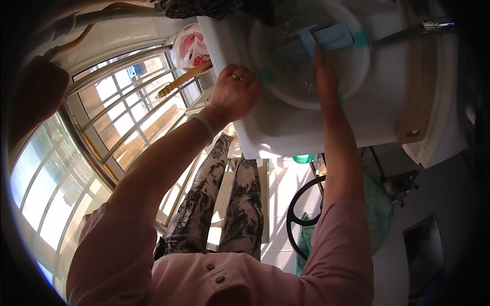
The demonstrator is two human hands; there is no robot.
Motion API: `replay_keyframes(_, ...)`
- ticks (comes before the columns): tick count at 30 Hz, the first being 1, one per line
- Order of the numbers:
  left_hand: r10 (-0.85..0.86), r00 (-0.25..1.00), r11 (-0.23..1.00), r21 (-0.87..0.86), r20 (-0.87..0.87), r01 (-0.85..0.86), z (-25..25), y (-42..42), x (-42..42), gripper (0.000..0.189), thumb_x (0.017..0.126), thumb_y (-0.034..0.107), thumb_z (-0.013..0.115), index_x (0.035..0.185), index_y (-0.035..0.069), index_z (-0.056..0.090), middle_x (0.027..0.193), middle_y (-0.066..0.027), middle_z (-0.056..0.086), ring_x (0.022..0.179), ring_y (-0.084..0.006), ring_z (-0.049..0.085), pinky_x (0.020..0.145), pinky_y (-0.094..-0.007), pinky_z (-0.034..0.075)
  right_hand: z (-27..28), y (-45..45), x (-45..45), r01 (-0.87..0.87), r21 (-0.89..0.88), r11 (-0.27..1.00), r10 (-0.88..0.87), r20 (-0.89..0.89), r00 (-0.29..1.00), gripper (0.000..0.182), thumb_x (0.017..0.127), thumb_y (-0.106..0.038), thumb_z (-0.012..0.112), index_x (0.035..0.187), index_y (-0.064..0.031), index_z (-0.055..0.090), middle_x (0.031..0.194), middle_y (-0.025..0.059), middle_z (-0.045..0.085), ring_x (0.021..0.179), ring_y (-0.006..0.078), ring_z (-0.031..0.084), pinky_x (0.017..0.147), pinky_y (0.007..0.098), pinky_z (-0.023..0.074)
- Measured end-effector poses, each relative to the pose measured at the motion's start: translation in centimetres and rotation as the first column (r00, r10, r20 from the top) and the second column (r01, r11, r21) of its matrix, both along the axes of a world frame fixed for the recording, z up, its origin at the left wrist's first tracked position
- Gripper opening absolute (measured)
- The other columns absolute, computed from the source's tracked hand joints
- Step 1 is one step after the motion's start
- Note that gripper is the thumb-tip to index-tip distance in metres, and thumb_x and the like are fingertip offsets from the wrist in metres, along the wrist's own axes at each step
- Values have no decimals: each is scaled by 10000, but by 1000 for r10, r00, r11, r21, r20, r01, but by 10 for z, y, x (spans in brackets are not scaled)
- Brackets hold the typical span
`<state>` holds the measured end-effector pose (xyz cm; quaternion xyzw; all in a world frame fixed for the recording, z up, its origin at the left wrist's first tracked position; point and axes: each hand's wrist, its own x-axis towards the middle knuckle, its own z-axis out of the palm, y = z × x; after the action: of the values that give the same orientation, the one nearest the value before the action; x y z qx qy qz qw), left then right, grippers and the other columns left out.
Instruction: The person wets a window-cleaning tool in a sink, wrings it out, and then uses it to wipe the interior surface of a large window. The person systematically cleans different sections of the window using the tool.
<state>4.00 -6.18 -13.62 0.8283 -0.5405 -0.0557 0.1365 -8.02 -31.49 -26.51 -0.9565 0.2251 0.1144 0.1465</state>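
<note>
A round translucent plastic basin [294, 97] with teal patches at its rim sits in a white sink [275, 141]. Inside it lies a light blue plastic object [335, 36] with a narrow crosswise strip, its exact kind unclear. The fingertips of my right hand [326, 76] meet the strip; the hand is seen edge-on, so its grip is hidden. Curled at the left side of the basin is my left hand [237, 91], with a ring on one finger and a pale bangle at the wrist. Whether it holds the rim cannot be told.
A faucet [436, 26] reaches in from the right. Dark bundled material [218, 8] hangs over the sink's far edge. Left of the sink are a bin with a pink-and-white bag [191, 46], a tan stick [183, 78] and window bars [134, 91]. A black wheel [293, 222] stands below.
</note>
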Motion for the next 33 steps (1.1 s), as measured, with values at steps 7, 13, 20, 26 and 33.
replay_keyframes(7,17,1000,999,-47,-25,-18,-5,1,-5,70,670,164,622,718,123,593,785,-31,594,881,-212,597,871,-365,450,45,-7,-18,-36,195,980,19,90,996,652,877,-13,574,1482,-130,362,1131,212,587,833,384,637,709,491,520)
replay_keyframes(13,4,999,997,-75,-42,-8,-2,0,-3,122,637,168,622,740,110,595,801,-27,593,876,-219,592,878,-360,452,-12,-20,-35,-32,138,990,21,84,996,658,892,-23,563,1500,-137,340,1209,194,592,910,379,641,753,472,528)
replay_keyframes(20,8,1000,998,-58,1,-8,-5,5,-2,163,601,156,617,753,95,614,816,-30,618,861,-214,597,887,-355,451,1,-6,-28,-108,120,987,55,380,923,655,894,-32,583,1498,-150,360,1165,207,614,994,382,629,807,453,523)
replay_keyframes(26,-10,1000,1000,-25,26,11,-2,7,-1,157,607,159,621,751,96,619,801,-26,611,840,-212,596,868,-351,456,6,-16,-37,-29,198,980,7,111,994,653,878,-42,613,1485,-152,401,1252,196,599,1070,355,613,869,427,512)
replay_keyframes(33,28,999,993,-117,-29,-31,5,5,5,120,641,158,622,751,111,611,794,-21,600,842,-209,593,858,-355,455,-16,14,-13,-5,-168,986,2,-17,1000,663,878,-13,569,1498,-159,384,1318,190,578,1114,343,604,930,442,483)
